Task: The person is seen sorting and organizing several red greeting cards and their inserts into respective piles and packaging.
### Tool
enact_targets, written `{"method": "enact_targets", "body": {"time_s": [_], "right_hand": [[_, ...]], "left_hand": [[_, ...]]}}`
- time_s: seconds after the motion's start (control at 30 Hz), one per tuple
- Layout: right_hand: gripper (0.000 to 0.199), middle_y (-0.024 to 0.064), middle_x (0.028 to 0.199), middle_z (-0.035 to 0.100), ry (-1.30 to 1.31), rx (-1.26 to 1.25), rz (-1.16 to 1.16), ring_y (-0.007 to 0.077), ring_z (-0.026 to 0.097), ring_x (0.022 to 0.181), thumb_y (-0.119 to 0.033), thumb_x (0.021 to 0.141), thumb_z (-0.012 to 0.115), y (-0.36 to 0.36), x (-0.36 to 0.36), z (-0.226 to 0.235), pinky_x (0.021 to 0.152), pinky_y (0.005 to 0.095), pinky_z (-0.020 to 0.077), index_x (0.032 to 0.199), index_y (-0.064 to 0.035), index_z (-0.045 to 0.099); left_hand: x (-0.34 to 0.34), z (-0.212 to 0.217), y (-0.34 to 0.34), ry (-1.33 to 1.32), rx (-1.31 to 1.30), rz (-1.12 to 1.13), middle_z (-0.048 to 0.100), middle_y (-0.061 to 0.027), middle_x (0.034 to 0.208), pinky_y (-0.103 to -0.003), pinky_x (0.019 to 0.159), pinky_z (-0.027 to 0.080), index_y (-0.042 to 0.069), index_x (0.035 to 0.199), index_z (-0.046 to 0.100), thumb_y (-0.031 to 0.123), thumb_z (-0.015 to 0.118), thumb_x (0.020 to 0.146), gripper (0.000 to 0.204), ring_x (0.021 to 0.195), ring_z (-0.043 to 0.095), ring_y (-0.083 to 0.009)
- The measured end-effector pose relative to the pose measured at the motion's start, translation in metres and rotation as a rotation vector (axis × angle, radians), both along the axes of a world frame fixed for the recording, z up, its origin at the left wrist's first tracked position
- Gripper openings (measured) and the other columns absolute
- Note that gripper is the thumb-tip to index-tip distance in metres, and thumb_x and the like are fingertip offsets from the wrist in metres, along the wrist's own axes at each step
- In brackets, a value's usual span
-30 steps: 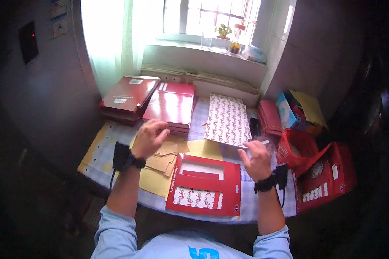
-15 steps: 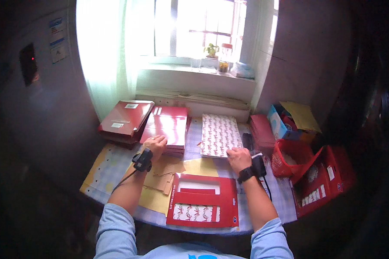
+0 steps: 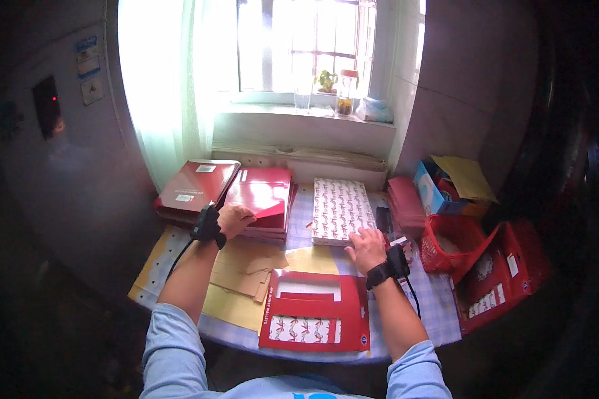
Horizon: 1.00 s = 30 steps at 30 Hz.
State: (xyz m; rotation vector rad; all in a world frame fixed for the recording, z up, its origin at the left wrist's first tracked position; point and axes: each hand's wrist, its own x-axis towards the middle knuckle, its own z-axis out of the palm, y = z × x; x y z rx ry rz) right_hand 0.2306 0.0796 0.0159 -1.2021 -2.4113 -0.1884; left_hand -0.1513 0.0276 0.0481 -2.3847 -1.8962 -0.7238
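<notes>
At the red glossy card stack, my left hand pinches the near edge of the top card, whose near right corner is lifted. My right hand has its fingers spread and touching the near right edge of a white stack of wallets or cards with a repeating red ribbon print. Between my forearms lies a flat red cardboard sleeve with two cut-out windows; the lower one shows the same print. Both wrists wear black strapped devices with cables.
Red packages are piled at the left. Brown card pieces lie on yellow paper. Rightward are a small red stack, a blue box, a red basket and another windowed red sleeve. A jar stands on the windowsill.
My left hand, earlier resting over the near part of the red stack, now bends up the top card's near edge. The right hand's fingers have spread at the patterned stack's edge.
</notes>
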Motion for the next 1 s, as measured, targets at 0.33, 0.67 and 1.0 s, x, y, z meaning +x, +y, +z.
{"method": "enact_targets", "body": {"time_s": [0.33,0.67,1.0], "right_hand": [[0.043,0.0122,0.095,0.065,0.929,-0.841,0.211,0.0258,0.064,0.081,-0.043,0.091,0.055,-0.035,-0.01,0.032,0.078,0.0384,0.0505,0.099,-0.0017,0.065],[0.029,0.0116,0.113,0.062,1.156,-1.532,0.478,0.0172,0.061,0.101,-0.007,0.091,0.053,-0.058,0.003,0.049,0.088,0.0318,0.049,0.118,0.005,0.054],[0.031,0.0119,0.116,0.06,1.309,-1.45,0.566,0.0173,0.059,0.103,-0.004,0.092,0.049,-0.116,0.051,0.06,0.094,0.0335,0.0458,0.121,0.0048,0.053]], "left_hand": [[0.092,0.019,-0.054,-0.024,0.72,-0.117,0.065,-0.0097,0.088,-0.04,0.071,0.052,0.005,0.092,0.061,0.004,0.066,0.072,0.02,0.081,0.064,-0.0293],[0.157,0.019,-0.129,-0.058,0.444,-0.442,0.064,-0.0087,0.104,-0.043,0.093,0.045,0.009,0.095,0.064,0.019,0.077,0.071,0.029,0.102,0.06,-0.0243],[0.113,0.059,-0.138,-0.218,0.335,-0.17,0.011,-0.0227,0.151,-0.052,0.11,0.022,0.015,0.146,0.021,0.053,0.084,0.054,0.118,0.139,0.015,-0.0387]]}}
